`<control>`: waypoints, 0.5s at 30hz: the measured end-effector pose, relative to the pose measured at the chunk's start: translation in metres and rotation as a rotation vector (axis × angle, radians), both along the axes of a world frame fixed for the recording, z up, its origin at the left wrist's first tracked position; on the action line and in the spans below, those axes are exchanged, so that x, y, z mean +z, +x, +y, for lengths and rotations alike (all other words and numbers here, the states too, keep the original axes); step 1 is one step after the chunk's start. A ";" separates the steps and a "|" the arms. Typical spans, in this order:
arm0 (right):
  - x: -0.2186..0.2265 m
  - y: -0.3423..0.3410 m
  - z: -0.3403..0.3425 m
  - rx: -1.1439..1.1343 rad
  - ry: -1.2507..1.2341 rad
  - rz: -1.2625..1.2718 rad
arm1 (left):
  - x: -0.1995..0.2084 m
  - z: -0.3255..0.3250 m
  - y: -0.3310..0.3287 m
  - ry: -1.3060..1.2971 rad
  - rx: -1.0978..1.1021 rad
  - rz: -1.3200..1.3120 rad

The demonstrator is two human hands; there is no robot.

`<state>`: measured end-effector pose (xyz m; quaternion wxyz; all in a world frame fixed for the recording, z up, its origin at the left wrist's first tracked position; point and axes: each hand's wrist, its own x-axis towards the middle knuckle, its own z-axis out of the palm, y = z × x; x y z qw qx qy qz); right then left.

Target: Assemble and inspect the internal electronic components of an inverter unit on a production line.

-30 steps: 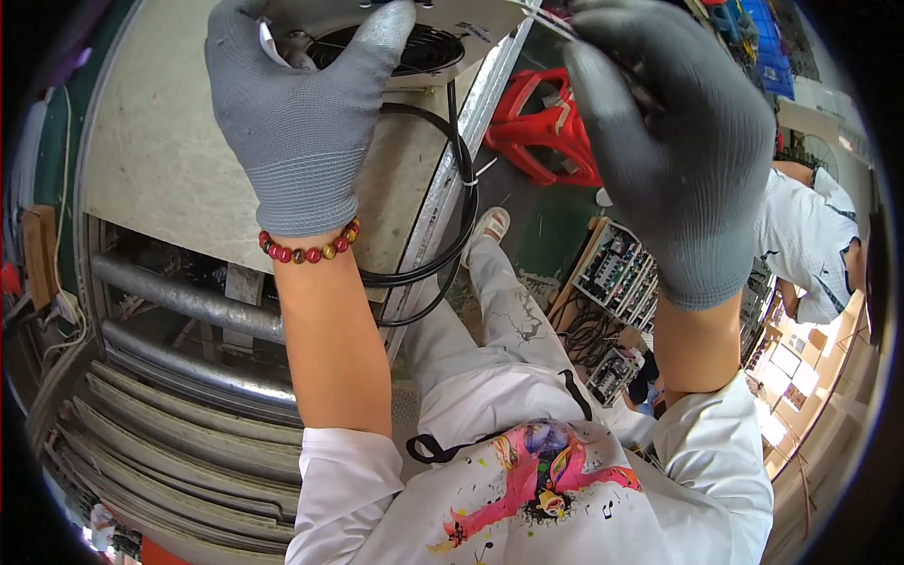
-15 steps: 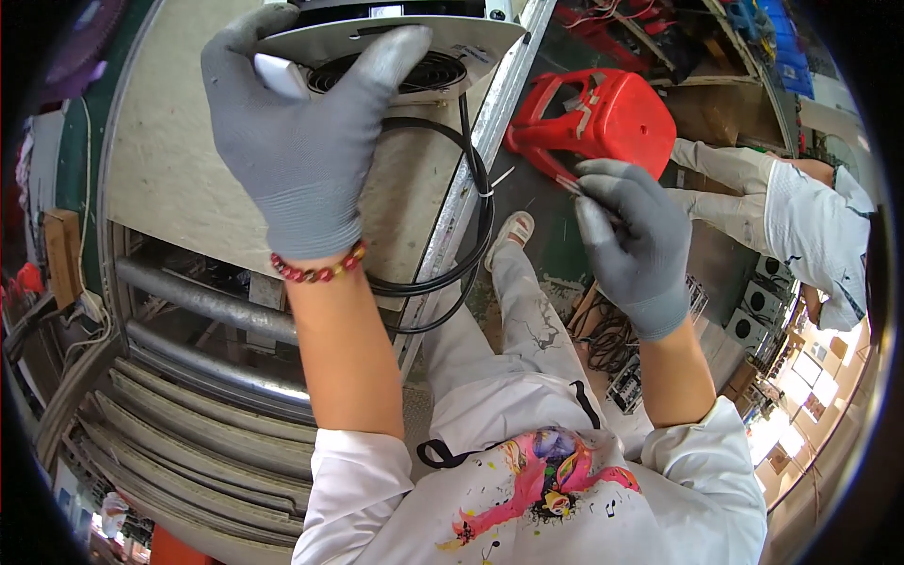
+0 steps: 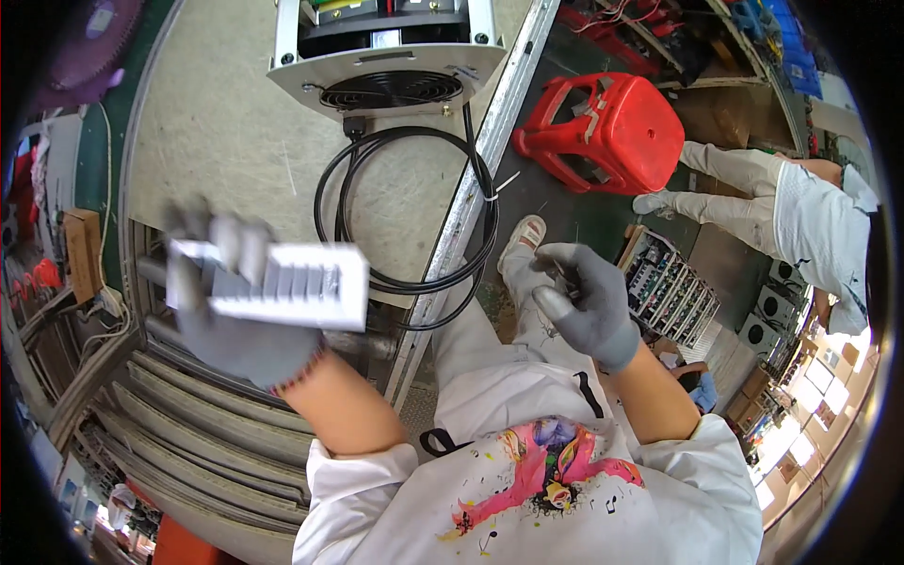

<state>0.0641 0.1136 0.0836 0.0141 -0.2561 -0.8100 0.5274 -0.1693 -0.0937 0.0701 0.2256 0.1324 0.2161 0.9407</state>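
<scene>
Gripped in my gloved left hand [image 3: 212, 315] is a white rectangular piece with a row of grey bars [image 3: 306, 282]. Motion smears the hand and the piece, so its exact kind is unclear. My gloved right hand [image 3: 593, 306] is held in front of my legs with its fingers curled together; whatever may be between them is too small to make out. Farther up on the workbench [image 3: 217, 132] stands a metal-cased device [image 3: 388, 62] with a round black fan grille [image 3: 391, 90]. A coiled black cable [image 3: 325, 202] runs from its end plate over the bench edge.
A red plastic stool [image 3: 640, 132] stands on the floor to the right. Beyond it another person in light clothes [image 3: 810, 221] bends over. A rack of electronic parts [image 3: 664, 287] and several fan units [image 3: 756, 334] are at the right. Metal rails [image 3: 217, 395] run below the bench.
My left hand has pulled back from the device toward the near left, bringing the white piece into view. My right hand has come lower and slightly left.
</scene>
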 end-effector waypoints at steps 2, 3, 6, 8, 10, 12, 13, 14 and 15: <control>0.013 -0.003 -0.007 -0.074 -0.281 -0.042 | 0.015 0.009 0.056 -0.123 -0.032 -0.210; 0.018 -0.010 -0.007 -0.071 -0.275 -0.033 | 0.023 0.025 0.090 -0.349 0.079 -0.299; 0.041 -0.033 0.007 0.361 -0.342 0.011 | 0.021 0.051 0.127 -0.882 -0.132 0.202; 0.033 -0.032 0.009 0.390 -0.333 0.128 | 0.025 0.076 0.132 -0.851 -0.146 0.242; 0.032 -0.028 0.028 0.378 -0.364 0.052 | 0.019 0.087 0.125 -0.944 -0.052 0.434; 0.029 -0.025 0.064 0.180 -0.502 -0.011 | -0.007 0.087 0.115 -1.053 0.192 0.322; 0.033 -0.024 0.080 -0.023 -0.607 -0.048 | -0.021 0.082 0.114 -1.155 0.419 0.191; 0.029 -0.027 0.100 -0.120 -0.539 -0.033 | -0.036 0.073 0.109 -1.577 0.406 0.284; 0.027 -0.038 0.115 -0.220 -0.526 0.013 | -0.050 0.062 0.107 -2.005 0.385 0.361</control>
